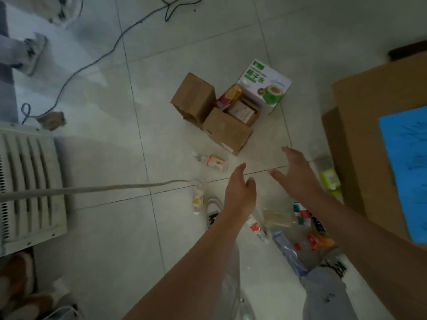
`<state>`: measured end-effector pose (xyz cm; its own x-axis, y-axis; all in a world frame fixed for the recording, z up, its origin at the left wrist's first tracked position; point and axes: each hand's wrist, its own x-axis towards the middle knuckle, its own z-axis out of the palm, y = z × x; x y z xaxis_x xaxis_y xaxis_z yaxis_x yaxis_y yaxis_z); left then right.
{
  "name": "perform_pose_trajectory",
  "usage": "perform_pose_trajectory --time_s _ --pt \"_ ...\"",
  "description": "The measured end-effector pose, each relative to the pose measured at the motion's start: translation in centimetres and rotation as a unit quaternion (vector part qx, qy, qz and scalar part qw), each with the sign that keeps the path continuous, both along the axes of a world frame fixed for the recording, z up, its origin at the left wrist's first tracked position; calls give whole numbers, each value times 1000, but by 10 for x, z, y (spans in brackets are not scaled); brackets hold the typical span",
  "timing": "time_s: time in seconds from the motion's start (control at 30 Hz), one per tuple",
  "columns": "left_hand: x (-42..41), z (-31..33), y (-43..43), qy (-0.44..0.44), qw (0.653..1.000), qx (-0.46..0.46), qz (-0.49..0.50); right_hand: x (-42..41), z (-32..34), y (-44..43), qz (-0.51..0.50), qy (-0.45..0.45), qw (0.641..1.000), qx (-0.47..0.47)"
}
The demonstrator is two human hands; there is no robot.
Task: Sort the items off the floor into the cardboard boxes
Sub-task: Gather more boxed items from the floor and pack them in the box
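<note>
Head view, left hand (pixel 240 195) and right hand (pixel 298 174) apart, empty, fingers loose, cardboard box (pixel 227 135) just beyond them

Pale tiled floor (pixel 97 153) (dim), vented white unit (pixel 27 181)

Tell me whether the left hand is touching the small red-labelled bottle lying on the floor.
Apart. The head view shows a strip of bare floor tile between the open left hand and the red-labelled bottle.
</note>
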<state>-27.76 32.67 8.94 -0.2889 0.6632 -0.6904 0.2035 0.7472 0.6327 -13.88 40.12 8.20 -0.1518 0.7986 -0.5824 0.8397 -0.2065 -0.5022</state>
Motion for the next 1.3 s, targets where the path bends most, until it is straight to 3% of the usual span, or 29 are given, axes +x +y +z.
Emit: perform_pose_trajectory --time_s 0.2,0.4,0.63,0.8,1.0,1.17,1.3 --pt "-55 -47 10 -98 988 -38 110 -74 -63 41 79 -89 992 -30" --pt "-98 -113 20 -193 948 -119 224 -130 -137 83 170 -153 973 -19" --pt "-122 -190 1 -203 934 -149 255 -163 -244 128 247 -224 943 1" --pt "-130 -215 -4 -173 944 -162 228 -168 -274 127 259 -267 927 42" --pt "-139 -202 16 -175 945 -157 227 -142 -235 108 182 -240 952 46" --pt "-134 -165 44 -118 975 -116 149 -77 -144 83 27 -91 994 56" --pt "-104 -118 76 -56 992 -59 101 -8 -66 59 -112 31 993 -3"
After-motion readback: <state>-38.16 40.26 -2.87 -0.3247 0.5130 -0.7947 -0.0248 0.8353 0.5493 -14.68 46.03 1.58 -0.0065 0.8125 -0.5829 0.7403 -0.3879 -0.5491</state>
